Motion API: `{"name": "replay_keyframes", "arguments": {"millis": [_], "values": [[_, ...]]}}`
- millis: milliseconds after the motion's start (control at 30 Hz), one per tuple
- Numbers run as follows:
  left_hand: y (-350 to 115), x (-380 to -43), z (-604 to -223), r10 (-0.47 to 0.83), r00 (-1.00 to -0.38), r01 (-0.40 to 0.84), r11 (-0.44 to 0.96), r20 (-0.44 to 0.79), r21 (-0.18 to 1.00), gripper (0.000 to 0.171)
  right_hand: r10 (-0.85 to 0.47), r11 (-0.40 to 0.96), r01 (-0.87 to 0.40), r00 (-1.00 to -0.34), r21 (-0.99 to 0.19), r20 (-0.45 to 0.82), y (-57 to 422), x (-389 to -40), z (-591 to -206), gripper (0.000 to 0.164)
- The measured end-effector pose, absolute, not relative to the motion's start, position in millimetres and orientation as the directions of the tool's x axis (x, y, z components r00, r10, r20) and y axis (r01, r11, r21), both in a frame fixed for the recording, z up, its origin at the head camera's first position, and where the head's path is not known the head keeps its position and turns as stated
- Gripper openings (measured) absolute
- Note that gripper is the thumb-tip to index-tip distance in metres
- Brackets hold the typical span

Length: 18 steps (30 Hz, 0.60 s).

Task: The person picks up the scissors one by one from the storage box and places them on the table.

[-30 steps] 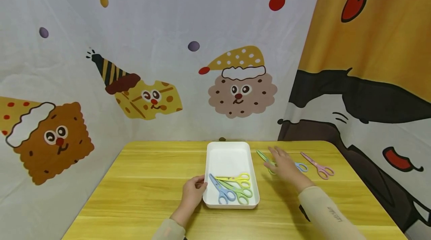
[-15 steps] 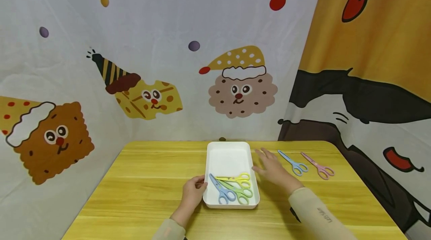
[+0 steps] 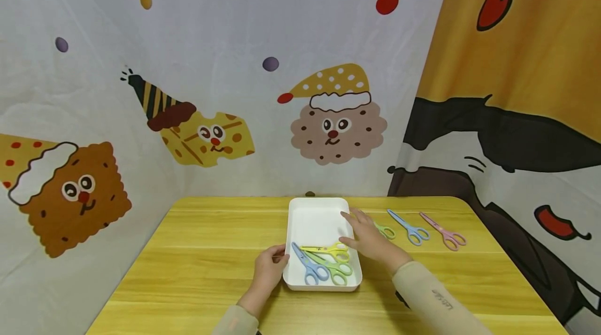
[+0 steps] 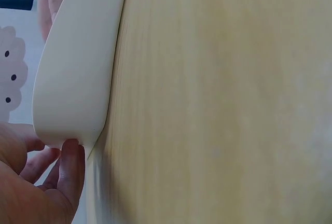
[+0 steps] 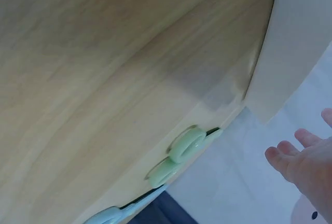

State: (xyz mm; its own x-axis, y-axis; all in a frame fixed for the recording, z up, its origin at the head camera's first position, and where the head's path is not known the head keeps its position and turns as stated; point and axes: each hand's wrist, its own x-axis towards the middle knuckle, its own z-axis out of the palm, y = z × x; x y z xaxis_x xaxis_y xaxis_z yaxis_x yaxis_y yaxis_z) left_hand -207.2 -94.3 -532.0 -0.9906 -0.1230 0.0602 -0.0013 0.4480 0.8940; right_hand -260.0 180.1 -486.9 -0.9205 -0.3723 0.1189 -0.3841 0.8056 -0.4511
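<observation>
Tray [image 3: 314, 220] pinched in left fingers [image 4: 72, 169]; yellow scissors [image 3: 326, 249] near right fingers [image 5: 281, 160].

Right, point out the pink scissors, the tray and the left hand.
Pink scissors [image 3: 442, 230]: head view, near where the blades meet the handles.
Tray [image 3: 314, 221]: head view, on the bare floor.
Left hand [image 3: 267, 271]: head view, on the back of the hand.

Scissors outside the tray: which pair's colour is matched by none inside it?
The pink scissors, farthest right on the table. The green pair and blue pair outside each have a colour match in the tray.
</observation>
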Motion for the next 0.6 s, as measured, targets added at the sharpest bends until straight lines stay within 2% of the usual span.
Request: {"name": "replay_keyframes", "arguments": {"millis": [333, 600], "values": [[-94.4, -207.7, -532.0, -0.123, -0.990, 0.008, 0.445, 0.070, 0.895, 0.026, -0.433, 0.802, -0.441, -0.894, -0.404, 0.117, 158.3, -254.7, -482.4, 0.069], [-94.1, -207.7, -532.2, -0.123, -0.990, 0.007, 0.446, 0.070, 0.895, 0.026, -0.512, 0.779, -0.493, -0.857, -0.387, 0.063, 151.0, -253.0, -484.6, 0.070]]}}
